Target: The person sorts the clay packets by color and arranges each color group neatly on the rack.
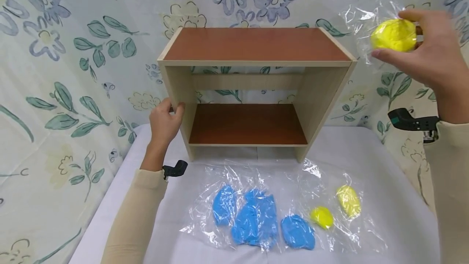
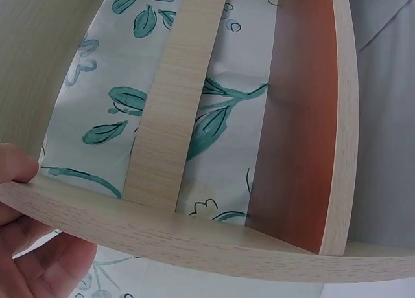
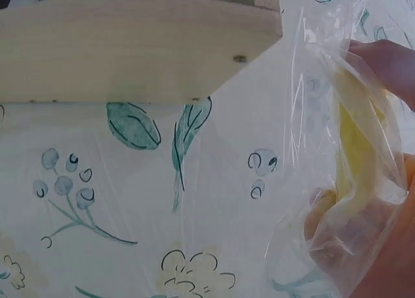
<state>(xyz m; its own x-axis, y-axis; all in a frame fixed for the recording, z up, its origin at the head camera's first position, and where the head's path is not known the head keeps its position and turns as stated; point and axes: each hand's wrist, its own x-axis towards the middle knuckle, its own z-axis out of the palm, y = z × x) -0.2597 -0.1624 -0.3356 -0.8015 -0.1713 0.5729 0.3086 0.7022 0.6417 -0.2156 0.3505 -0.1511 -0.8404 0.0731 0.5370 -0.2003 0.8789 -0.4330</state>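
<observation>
A small wooden shelf unit [image 1: 256,44] with reddish-brown boards stands at the back of the table. My left hand [image 1: 165,121] grips the front edge of its left side panel; in the left wrist view the thumb [image 2: 16,163] lies inside the panel and the fingers [image 2: 58,265] outside. Up at the right, above the height of the unit's top, my right hand [image 1: 439,52] holds a yellow lump [image 1: 393,35] wrapped in a clear plastic bag [image 1: 360,21]. Seen from the right wrist, the yellow lump [image 3: 356,136] sits between thumb and fingers, partly veiled by crinkled plastic.
In front of the unit, clear bags hold several blue lumps [image 1: 254,219] and two yellow ones, a round lump [image 1: 322,217] and a longer lump [image 1: 349,201]. They lie on a white cloth-covered table [image 1: 176,227]. Floral fabric [image 1: 55,141] hangs close behind and beside the table.
</observation>
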